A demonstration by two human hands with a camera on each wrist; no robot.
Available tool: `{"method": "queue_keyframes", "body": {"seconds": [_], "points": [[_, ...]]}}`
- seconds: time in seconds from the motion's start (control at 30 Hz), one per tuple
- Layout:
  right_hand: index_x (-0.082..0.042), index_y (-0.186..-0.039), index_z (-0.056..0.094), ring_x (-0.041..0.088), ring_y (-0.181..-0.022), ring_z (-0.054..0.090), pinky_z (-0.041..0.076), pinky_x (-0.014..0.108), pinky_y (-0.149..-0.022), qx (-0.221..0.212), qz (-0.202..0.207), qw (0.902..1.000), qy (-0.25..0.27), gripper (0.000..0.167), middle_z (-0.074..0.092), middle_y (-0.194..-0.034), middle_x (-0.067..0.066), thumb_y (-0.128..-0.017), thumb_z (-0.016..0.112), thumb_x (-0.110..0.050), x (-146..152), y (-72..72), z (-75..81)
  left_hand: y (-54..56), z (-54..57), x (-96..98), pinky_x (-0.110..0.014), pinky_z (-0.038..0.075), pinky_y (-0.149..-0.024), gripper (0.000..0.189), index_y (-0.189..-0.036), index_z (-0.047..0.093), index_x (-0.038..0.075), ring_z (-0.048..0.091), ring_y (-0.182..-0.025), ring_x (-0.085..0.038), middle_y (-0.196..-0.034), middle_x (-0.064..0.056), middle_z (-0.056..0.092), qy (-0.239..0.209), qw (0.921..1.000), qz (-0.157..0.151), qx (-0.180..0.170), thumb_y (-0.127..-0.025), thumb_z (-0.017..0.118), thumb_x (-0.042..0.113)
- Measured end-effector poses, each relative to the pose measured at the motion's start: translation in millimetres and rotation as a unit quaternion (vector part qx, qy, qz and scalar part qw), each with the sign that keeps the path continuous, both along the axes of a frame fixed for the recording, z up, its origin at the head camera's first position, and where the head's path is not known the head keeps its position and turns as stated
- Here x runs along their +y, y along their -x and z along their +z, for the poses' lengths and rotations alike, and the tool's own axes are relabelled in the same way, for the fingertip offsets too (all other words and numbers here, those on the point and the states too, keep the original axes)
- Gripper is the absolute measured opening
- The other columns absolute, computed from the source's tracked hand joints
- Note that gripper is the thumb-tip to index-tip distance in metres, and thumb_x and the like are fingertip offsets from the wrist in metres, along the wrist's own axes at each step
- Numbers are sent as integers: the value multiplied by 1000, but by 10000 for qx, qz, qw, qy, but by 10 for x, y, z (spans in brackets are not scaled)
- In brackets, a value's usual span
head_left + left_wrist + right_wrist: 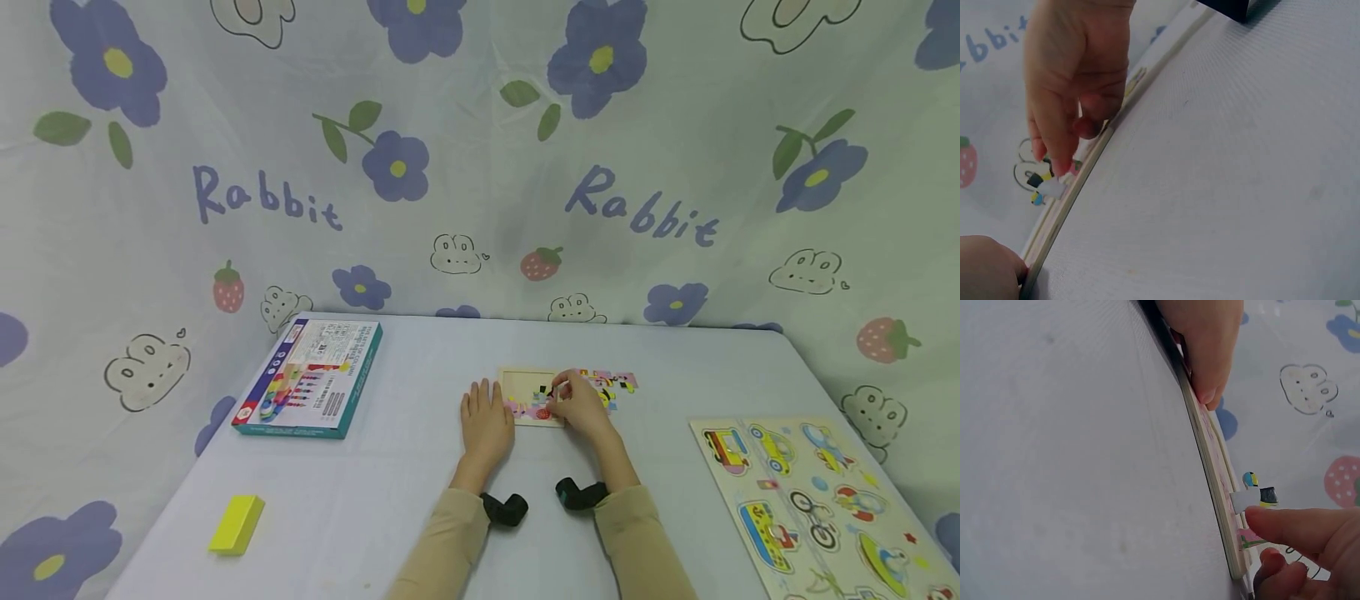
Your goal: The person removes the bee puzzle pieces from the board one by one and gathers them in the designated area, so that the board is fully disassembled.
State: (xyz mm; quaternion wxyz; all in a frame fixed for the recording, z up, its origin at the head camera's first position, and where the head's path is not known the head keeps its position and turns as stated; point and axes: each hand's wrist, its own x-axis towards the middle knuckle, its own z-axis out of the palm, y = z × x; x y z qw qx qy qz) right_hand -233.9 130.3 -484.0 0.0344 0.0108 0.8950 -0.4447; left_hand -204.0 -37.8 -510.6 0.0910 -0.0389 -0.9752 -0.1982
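Pale rectangular wooden puzzle tray [525, 383] lies mid-way across the white desk [420, 483]. From the left I see a yellow rectangular block [236, 525], a teal-sided cardboard box [307, 379], my left grip [486, 425] straight-fingered against the tray, my right grip [583, 404] pinching a small printed puzzle piece [1246, 500] over it, loose multicoloured puzzle pieces [618, 382], and a cream picture board [746, 490].

The right hand [581, 407] partly hides the puzzle tray [525, 382], and the head view's lower edge crops the picture board [843, 554].
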Motion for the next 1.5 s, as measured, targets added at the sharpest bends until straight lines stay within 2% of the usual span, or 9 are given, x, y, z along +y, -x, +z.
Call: {"method": "queue_keyframes", "body": {"seconds": [0.1, 0.23, 0.5, 0.63, 0.8, 0.97, 1.1, 1.2, 1.5], "points": [[-7, -103, 56, 17, -67, 50, 40, 25, -51, 44, -89, 9997, 224, 27, 57, -96, 11, -79, 69, -10, -13, -3, 17, 3, -8, 1, -50, 14, -109, 48, -136, 41, -3, 23, -135, -38, -143, -22, 33, 1, 10000, -6, 0, -96, 42, 23], [-6, -101, 58, 14, -63, 53, 42, 25, -50, -3, -138, 9984, 553, 22, 61, -95, 11, -82, 67, -10, 10, -3, 41, 1, 0, -1, -50, 15, -109, 48, -137, 41, -2, 23, -135, -37, -143, -22, 33, 26, 10000, 4, 2, -96, 41, 23], [1, -112, 60, 10, -77, 57, 47, 22, -65, 274, -704, 9878, 1360, 28, 64, -100, 17, -87, 62, -12, 318, 19, 131, -19, 54, -4, -49, 14, -110, 48, -137, 40, -2, 23, -136, -37, -144, -21, 32, 46, 9999, -14, -99, -97, 40, 24], [4, -119, 57, 8, -77, 59, 49, 20, -68, 115, -1042, 9755, 1935, 35, 65, -96, 10, -89, 62, -12, 514, -15, 148, -23, 55, -6, -49, 15, -110, 48, -137, 40, -2, 23, -136, -37, -144, -21, 33, 115, 9999, -5, -96, -97, 40, 25], [6, -122, 55, 3, -72, 61, 51, 17, -67, -164, -1481, 9534, 2623, 39, 64, -80, -10, -87, 63, -11, 714, -55, 145, -24, 39, -3, -50, 15, -110, 48, -137, 41, -2, 23, -135, -37, -143, -21, 33, 91, 9999, -24, -62, -97, 40, 24], [8, -120, 55, -2, -66, 60, 50, 15, -64, -403, -2004, 9370, 2832, 41, 62, -73, -15, -85, 66, -9, 865, -73, 135, -16, 29, 1, -50, 13, -110, 49, -138, 39, -2, 21, -136, -37, -145, -21, 31, 30, 9999, -34, -159, -97, 39, 24], [6, -120, 57, -3, -62, 58, 50, 14, -61, -625, -2455, 9287, 2709, 40, 59, -71, -14, -83, 67, -7, 958, -81, 122, -16, 31, 0, -50, 13, -110, 48, -137, 39, -2, 22, -136, -38, -144, -22, 31, 1, 9999, -28, -132, -96, 40, 23], [5, -118, 58, -1, -60, 57, 49, 14, -58, -756, -2668, 9302, 2404, 37, 59, -71, -10, -83, 66, -7, 1002, -99, 116, -15, 32, 2, -50, 14, -110, 48, -137, 40, -3, 22, -136, -38, -144, -22, 31, 13, 9999, -34, -134, -96, 40, 23], [6, -100, 67, 4, -53, 53, 43, 17, -48, -345, -2589, 9633, 619, 27, 66, -79, 10, -80, 68, -11, 1000, -144, 82, -13, 35, 1, -49, 12, -111, 49, -139, 37, -2, 19, -137, -36, -146, -21, 29, 32, 9997, -25, -247, -97, 38, 24]]}}
